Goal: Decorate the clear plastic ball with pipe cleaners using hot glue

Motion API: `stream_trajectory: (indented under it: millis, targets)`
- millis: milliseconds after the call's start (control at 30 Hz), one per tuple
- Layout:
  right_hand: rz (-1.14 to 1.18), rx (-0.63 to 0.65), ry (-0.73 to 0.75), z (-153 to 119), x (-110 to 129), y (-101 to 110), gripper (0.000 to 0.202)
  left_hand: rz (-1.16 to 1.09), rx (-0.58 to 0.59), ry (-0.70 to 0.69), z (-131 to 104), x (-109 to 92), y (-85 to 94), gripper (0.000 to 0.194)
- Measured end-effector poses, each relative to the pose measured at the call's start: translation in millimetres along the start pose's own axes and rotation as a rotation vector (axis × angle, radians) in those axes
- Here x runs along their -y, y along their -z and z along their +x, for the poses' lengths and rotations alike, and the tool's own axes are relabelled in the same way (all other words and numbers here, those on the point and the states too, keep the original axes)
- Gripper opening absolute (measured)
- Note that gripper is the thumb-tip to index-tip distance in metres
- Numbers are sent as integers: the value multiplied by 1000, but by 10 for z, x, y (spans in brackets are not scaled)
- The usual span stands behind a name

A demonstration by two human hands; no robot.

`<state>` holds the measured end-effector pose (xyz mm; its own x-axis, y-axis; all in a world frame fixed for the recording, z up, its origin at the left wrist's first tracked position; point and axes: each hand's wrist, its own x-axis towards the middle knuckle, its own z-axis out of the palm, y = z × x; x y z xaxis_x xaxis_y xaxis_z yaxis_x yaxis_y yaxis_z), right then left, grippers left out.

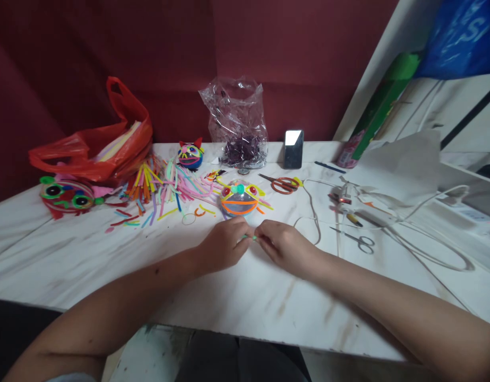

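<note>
Between the fingertips of the left hand [228, 243] and the right hand [283, 243], just in front of the face-decorated clear ball [239, 206] and above the tabletop [213, 297], is a short green pipe cleaner [255, 238], each grip pinching it. It should be feather-light, its fuzz soft over a bendable wire core, so it is best taken near both ends, lightly, without crushing the pile.

Left forearm [149, 278], right forearm [360, 284] converging; left hand [225, 241], right hand [283, 243] close, perhaps touching; fingers [240, 227] curled, pinched.
</note>
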<state>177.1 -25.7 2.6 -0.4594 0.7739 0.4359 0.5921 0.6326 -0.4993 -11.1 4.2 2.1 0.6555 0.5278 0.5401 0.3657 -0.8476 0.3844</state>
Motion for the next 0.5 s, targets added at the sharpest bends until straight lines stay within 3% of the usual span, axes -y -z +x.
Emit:
stream_trajectory:
  millis: [100,267,500]
  targets:
    - [176,-57,-101,16,29,-10,11,-18,-97,3,12,-21,17,11]
    - [557,-167,-310,31,76,-67,19,-167,-310,234,22,-90,-11,8]
    - [494,-250,-259,-18,109,-94,24,-213,-282,275,-10,-141,-73,9]
